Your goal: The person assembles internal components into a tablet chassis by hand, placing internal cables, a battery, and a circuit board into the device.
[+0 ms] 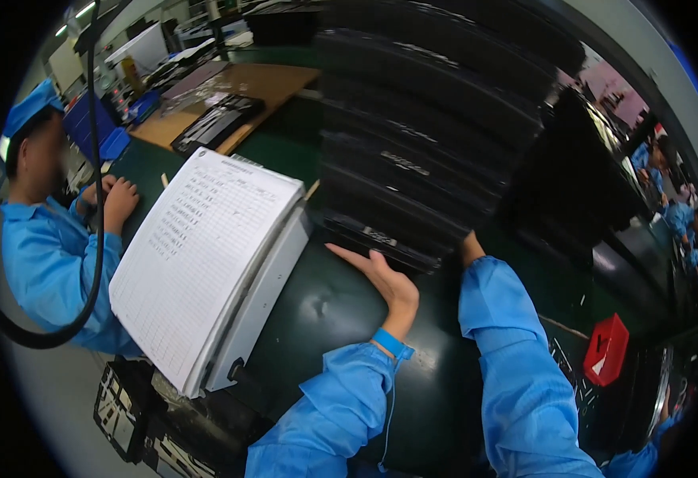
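Observation:
A tall stack of black trays (413, 159) rises in front of me, slightly smeared by motion. My left hand (382, 277) is at the lower front edge of the bottom tray, fingers stretched out flat and thumb up; whether it bears any weight I cannot tell. A blue wrist strap (393, 343) with a thin cord circles that wrist. My right hand (472, 248) is against the stack's lower right side, its fingers hidden behind the trays. Both forearms wear blue sleeves.
Left of the stack, filled-in paper sheets (213, 247) lie on a light grey box (263, 295) on the dark green table (317, 319). Beyond sits a brown board (281, 80). A co-worker (42, 231) in blue is at the left, near a hanging black cable (94, 199). A red bin (606, 350) lies right.

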Demonstrator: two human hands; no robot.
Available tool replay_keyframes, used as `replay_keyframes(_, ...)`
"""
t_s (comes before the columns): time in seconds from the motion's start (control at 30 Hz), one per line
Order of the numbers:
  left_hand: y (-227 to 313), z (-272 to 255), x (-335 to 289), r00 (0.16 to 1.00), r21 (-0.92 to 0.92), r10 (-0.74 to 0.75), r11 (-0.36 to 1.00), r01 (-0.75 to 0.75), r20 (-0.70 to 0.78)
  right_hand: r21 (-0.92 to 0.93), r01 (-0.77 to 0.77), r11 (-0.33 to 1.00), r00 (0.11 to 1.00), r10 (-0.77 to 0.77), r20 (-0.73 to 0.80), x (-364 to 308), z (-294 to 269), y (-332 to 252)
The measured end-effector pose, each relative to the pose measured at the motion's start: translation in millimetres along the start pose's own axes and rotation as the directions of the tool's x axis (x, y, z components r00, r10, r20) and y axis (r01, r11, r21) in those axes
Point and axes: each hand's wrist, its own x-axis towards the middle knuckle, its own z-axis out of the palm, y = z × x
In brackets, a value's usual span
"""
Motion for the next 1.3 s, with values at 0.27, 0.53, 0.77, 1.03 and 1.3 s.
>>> replay_keyframes(0.27, 0.5, 6.8, 18.3, 0.997, -0.206, 0.001, 0.978, 0.014, 0.075, 0.033, -0.137, 0.990, 0.982, 0.140, -0.125, -18.5, -18.4, -83.4)
replay_keyframes(0.53, 7.1, 25.7, 27.1, 0.997, -0.088, 0.054, 0.995, -0.049, 0.053, 0.027, -0.194, 0.981, 0.973, 0.196, -0.122, -24.3, -19.8, -93.6)
replay_keyframes(0.77, -4.0, 24.8, 37.8, 0.995, -0.152, -0.014, 0.988, -0.001, -0.098, 0.024, -0.175, 0.984, 0.983, 0.176, -0.045, -29.2, -32.1, -95.3)
replay_keyframes(1.03, -12.9, 26.4, 38.4, 0.996, -0.097, 0.021, 0.995, -0.029, -0.087, -0.481, 0.165, 0.861, 0.803, 0.166, 0.572, -35.4, -86.4, -125.4)
replay_keyframes(1.3, 12.4, 19.5, 3.9, 0.994, -0.143, -0.015, 0.989, 0.030, 0.104, -0.335, 0.063, 0.940, 0.747, 0.178, 0.640, -41.2, -191.7, -151.5)
